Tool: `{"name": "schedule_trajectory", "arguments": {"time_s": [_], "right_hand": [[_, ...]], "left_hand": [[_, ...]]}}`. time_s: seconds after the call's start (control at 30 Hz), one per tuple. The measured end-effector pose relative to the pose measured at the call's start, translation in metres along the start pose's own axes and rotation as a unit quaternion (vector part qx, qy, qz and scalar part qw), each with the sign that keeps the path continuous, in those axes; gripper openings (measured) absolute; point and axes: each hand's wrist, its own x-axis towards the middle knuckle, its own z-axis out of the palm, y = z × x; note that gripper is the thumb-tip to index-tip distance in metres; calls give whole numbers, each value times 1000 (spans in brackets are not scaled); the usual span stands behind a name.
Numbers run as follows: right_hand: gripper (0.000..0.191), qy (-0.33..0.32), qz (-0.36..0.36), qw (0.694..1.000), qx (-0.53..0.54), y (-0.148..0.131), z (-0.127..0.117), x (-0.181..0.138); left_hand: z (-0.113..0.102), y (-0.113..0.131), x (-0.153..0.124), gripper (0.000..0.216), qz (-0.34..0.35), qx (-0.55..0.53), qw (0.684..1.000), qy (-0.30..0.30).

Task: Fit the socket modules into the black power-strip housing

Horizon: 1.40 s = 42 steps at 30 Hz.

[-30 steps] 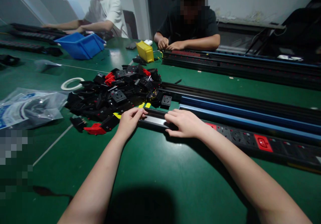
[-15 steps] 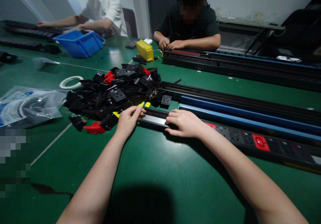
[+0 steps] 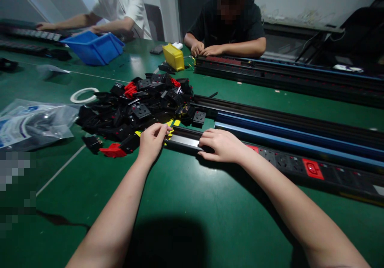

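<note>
A long power strip [image 3: 184, 141] lies across the green table, with a bare silver channel at its left end and black sockets farther right. A red socket [image 3: 313, 169] stands out among the black ones. At the strip's left end, my left hand [image 3: 152, 141] is closed in a pinch; what its fingertips hold is too small to make out. My right hand [image 3: 222, 146] curls over the strip, fingers on the far side and thumb at the near edge. Whatever lies under that palm is hidden. A heap of loose socket modules [image 3: 141, 111] sits beyond my left hand.
Blue rails [image 3: 270, 138] and a black rail [image 3: 240, 107] lie behind the strip. To the left are a plastic bag [image 3: 39, 126] and a tape ring [image 3: 84, 95]. Blue [image 3: 94, 48] and yellow [image 3: 173, 57] bins stand farther back. Two people work across the table.
Both my hands stay almost in place on the strip. The view has shifted slightly, and the far-left person's outstretched hand is a little farther left.
</note>
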Motion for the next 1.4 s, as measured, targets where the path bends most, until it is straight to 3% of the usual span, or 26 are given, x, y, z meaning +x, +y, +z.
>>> {"name": "schedule_trajectory", "arguments": {"time_s": [0.3, 0.53, 0.7, 1.0, 1.4], "right_hand": [[29, -5, 0, 1000, -8, 0, 0, 0], [29, -4, -1, 1000, -7, 0, 0, 1], [30, -2, -1, 1000, -3, 1, 0, 0], [31, -5, 0, 1000, -4, 1, 0, 1], [31, -6, -1, 1000, -16, 0, -1, 1]], "left_hand": [[0, -1, 1, 34, -16, -16, 999, 32], [3, -5, 4, 29, -48, -96, 992, 59], [4, -7, 4, 38, -65, -114, 988, 81], [7, -13, 5, 45, -87, -29, 987, 133], [6, -6, 4, 31, -89, -24, 988, 121]]}}
